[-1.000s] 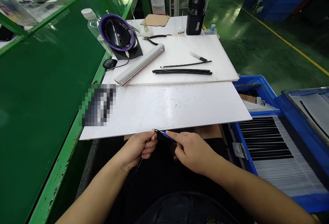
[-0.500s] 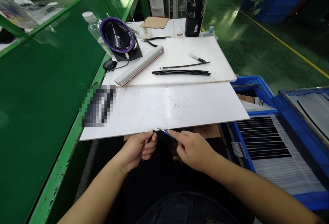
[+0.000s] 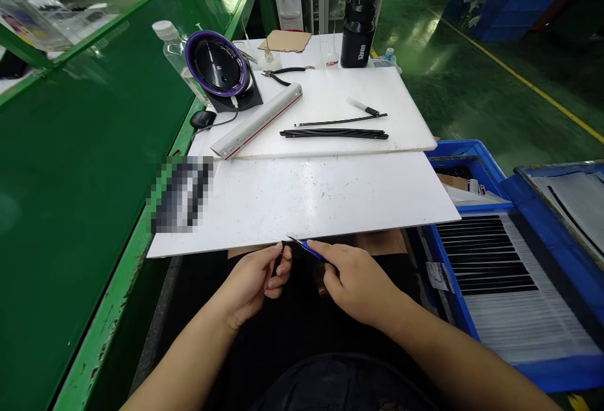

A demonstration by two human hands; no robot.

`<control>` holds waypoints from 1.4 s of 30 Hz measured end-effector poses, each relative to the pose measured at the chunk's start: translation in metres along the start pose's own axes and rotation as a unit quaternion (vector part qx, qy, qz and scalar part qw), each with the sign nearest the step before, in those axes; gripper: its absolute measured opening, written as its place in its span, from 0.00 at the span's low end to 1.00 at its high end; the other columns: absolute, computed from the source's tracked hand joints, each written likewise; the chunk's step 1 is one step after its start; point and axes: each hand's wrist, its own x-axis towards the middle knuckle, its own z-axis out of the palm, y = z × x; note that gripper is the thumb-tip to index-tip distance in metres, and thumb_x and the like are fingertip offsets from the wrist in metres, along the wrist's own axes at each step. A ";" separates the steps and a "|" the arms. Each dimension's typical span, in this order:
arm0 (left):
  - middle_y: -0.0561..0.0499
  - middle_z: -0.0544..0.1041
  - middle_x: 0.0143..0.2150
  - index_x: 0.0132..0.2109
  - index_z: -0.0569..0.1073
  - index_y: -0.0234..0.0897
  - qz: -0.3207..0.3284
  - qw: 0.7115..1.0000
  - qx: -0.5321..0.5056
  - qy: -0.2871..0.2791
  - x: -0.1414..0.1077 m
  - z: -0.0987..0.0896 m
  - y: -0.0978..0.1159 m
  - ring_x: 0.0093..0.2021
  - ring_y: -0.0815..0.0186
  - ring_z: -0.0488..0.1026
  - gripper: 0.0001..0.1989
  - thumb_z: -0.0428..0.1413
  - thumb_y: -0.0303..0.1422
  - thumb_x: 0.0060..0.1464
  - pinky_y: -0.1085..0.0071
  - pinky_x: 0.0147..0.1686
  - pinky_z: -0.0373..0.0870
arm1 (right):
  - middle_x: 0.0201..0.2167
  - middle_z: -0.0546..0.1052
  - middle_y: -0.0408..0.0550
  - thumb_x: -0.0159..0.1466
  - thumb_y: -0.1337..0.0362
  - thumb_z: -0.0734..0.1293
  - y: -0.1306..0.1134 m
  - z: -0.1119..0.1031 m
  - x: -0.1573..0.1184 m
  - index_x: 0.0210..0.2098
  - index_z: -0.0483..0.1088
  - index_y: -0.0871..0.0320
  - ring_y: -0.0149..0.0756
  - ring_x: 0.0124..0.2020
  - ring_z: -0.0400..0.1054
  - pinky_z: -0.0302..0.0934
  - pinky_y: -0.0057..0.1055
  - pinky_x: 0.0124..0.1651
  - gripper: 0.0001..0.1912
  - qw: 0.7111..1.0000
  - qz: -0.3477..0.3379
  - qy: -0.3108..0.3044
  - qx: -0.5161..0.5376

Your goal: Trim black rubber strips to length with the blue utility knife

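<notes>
My left hand [image 3: 257, 277] is closed on a thin black strip [image 3: 282, 248] at the front edge of the white board [image 3: 302, 197]; only the strip's tip shows between the fingers. To its right my right hand [image 3: 356, 275] grips a blue-handled knife [image 3: 309, 248], its index finger along the handle. The dark pointed blade reaches toward the left fingertips, a small gap apart from them. Farther back on a thick white slab [image 3: 406, 109] lie a bundle of black strips [image 3: 335, 134], a single strip [image 3: 335, 121] and a capped pen-like tool [image 3: 362, 107].
A silver triangular ruler [image 3: 257, 121], black-handled pliers [image 3: 287, 72], a purple-rimmed fan [image 3: 216, 63], a clear bottle [image 3: 172, 49] and a black flask [image 3: 357, 33] stand or lie behind. Blue bins [image 3: 455, 285] with strips are at the right, a green frame [image 3: 117, 285] at the left.
The knife has tilted and its blue handle shows more. My left fingers have shifted slightly, and less of the strip shows below them. The whole view has moved a little.
</notes>
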 end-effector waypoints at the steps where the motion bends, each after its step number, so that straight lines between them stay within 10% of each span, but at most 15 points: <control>1: 0.56 0.58 0.24 0.35 0.68 0.34 0.001 1.000 0.006 -0.008 0.000 -0.001 0.000 0.19 0.77 0.49 0.12 0.51 0.38 0.63 0.82 0.17 0.42 | 0.48 0.79 0.49 0.66 0.72 0.59 -0.001 0.000 0.001 0.66 0.66 0.53 0.38 0.46 0.74 0.66 0.35 0.54 0.29 1.000 0.002 -0.005 -0.005; 14: 0.59 0.53 0.22 0.33 0.64 0.36 0.021 0.999 0.042 -0.009 0.003 -0.001 0.003 0.19 0.77 0.45 0.14 0.54 0.41 0.61 0.82 0.16 0.42 | 0.42 0.79 0.48 0.66 0.70 0.58 -0.003 -0.004 0.006 0.66 0.66 0.52 0.36 0.41 0.73 0.65 0.32 0.48 0.29 0.999 0.007 -0.034 -0.032; 22: 0.60 0.52 0.22 0.33 0.63 0.36 0.024 0.997 0.067 -0.013 0.004 -0.004 0.004 0.19 0.78 0.43 0.14 0.53 0.41 0.61 0.82 0.16 0.41 | 0.36 0.76 0.49 0.67 0.68 0.57 0.005 0.007 0.003 0.69 0.60 0.52 0.36 0.27 0.68 0.55 0.31 0.26 0.31 0.977 -0.041 -0.052 -0.201; 31: 0.60 0.51 0.22 0.33 0.63 0.36 0.015 0.998 0.064 -0.025 0.004 -0.006 0.007 0.19 0.77 0.42 0.13 0.53 0.40 0.60 0.83 0.15 0.41 | 0.45 0.79 0.50 0.66 0.71 0.58 0.004 -0.005 0.007 0.65 0.66 0.55 0.36 0.43 0.73 0.66 0.33 0.49 0.29 0.999 -0.023 -0.025 -0.019; 42: 0.60 0.52 0.22 0.32 0.63 0.36 0.010 0.998 0.060 -0.033 0.006 -0.010 0.008 0.19 0.78 0.42 0.13 0.53 0.40 0.60 0.82 0.15 0.40 | 0.37 0.76 0.52 0.67 0.68 0.58 0.002 0.007 0.002 0.69 0.60 0.54 0.37 0.28 0.69 0.61 0.31 0.29 0.31 0.976 -0.039 -0.049 -0.209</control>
